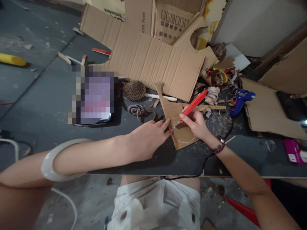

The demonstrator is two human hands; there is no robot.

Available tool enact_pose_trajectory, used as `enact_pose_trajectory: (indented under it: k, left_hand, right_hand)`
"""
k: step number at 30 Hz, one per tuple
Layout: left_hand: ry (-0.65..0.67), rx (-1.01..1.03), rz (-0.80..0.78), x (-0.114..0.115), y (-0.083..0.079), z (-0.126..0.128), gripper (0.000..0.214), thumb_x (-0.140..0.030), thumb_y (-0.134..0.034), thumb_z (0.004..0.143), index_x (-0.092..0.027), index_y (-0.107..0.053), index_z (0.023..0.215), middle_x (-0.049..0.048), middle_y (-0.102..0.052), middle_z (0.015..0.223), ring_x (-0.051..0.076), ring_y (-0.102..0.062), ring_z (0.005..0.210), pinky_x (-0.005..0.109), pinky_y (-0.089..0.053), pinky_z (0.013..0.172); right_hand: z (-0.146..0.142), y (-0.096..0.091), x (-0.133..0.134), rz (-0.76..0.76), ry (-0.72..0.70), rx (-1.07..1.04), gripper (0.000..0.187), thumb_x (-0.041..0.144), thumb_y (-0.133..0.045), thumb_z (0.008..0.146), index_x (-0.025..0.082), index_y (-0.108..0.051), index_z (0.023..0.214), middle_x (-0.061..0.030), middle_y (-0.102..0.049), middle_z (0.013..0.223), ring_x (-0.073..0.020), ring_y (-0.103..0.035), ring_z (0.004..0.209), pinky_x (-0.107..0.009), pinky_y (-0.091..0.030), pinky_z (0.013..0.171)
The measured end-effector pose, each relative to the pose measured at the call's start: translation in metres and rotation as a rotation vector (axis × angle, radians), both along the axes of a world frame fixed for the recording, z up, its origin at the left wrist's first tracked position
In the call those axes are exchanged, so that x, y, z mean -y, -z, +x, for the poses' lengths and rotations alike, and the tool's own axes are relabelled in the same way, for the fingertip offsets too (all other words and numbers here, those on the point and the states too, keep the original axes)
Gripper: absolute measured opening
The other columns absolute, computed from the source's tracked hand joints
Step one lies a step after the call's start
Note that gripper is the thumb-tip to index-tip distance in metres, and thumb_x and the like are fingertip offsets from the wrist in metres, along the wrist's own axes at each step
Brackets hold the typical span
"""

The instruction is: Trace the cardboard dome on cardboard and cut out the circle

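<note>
My right hand (198, 124) is closed around a red craft knife (195, 103) with a ribbed handle. The knife's tip meets the left side of a pale circular line on a small cardboard piece (168, 108). My left hand (146, 137) reaches in from the left, its fingertips holding down the left edge of that piece near the tip. The circle's inside is still cardboard. Beyond my left hand lie a curled paper strip (137, 110) and a rolled corrugated disc (134, 90).
A large corrugated sheet (155, 60) lies behind my hands. At right are a blue glue gun (242, 99) with a black cord, paper scraps (213, 94) and another cardboard sheet (271, 111). A phone-like device (96, 99), partly blurred out, stands at left. The table edge runs before my lap.
</note>
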State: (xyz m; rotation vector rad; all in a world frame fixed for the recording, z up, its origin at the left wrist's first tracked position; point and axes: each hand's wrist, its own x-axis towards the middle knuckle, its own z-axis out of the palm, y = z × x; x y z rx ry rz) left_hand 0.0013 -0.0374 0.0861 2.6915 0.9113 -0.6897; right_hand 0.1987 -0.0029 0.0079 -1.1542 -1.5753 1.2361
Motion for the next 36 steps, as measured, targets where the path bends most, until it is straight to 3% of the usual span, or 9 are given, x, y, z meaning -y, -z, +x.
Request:
enact_pose_trajectory:
  k: [11, 21, 36]
  left_hand:
    - [0.029, -0.017, 0.012, -0.0027, -0.0052, -0.0004, 0.078, -0.021, -0.068, 0.073, -0.016, -0.039, 0.145, 0.0222, -0.030, 0.155, 0.032, -0.046, 0.135, 0.040, -0.047, 0.100]
    - [0.008, 0.026, -0.013, -0.0019, -0.0029, -0.0011, 0.077, -0.019, -0.067, 0.074, -0.012, -0.039, 0.145, 0.0255, -0.029, 0.154, 0.035, -0.044, 0.136, 0.045, -0.046, 0.102]
    - [-0.006, 0.058, 0.004, -0.0017, 0.0020, -0.0023, 0.081, -0.020, -0.071, 0.069, -0.013, -0.041, 0.144, 0.0241, -0.031, 0.154, 0.035, -0.047, 0.133, 0.042, -0.047, 0.100]
  right_hand:
    - [0.0009, 0.0019, 0.0020, 0.042, -0.006, 0.052, 0.027, 0.043, -0.065, 0.082, 0.020, -0.054, 0.088, 0.0016, -0.058, 0.076, -0.0125, -0.055, 0.069, -0.027, -0.046, 0.065]
    - [0.0015, -0.0011, 0.0023, 0.068, -0.090, 0.064, 0.021, 0.036, -0.065, 0.084, 0.020, -0.052, 0.091, 0.0024, -0.057, 0.075, -0.0125, -0.055, 0.067, -0.026, -0.048, 0.064]
    - [0.0053, 0.0002, -0.0010, 0.071, -0.060, 0.095, 0.024, 0.044, -0.062, 0.086, 0.021, -0.054, 0.084, 0.0019, -0.055, 0.072, -0.0130, -0.054, 0.065, -0.028, -0.045, 0.062]
